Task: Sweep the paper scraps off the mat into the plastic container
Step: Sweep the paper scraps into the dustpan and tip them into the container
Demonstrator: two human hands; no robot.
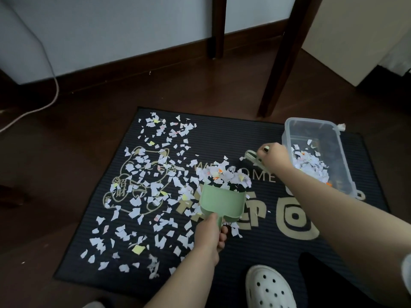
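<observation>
- At the near edge, right of centre, a white clog (pixel 270 287) rests on the dark mat (pixel 266 241).
- Just beyond it, the left hand (pixel 210 235) has its fingers curled tight round the handle of a green dustpan (pixel 222 202), whose mouth faces the far side.
- A heap of paper scraps (pixel 224 176) sits piled at the dustpan's far lip, over the gold "WELCOME" lettering.
- Many more white, yellow and pink bits lie scattered across the left half of the mat, over the printed cat, from near edge to far edge.
- Farther right, the right hand (pixel 274 158) grips a small green brush (pixel 252 157), fingers closed round it, just left of the plastic container (pixel 311 127).
- That clear container stands on the mat's far right part and holds a mound of scraps in its near end.
- Beyond the mat, two dark table legs (pixel 216 27) stand on the wooden floor (pixel 89 112), and a pale cable (pixel 51 70) runs down the wall at the far left.
</observation>
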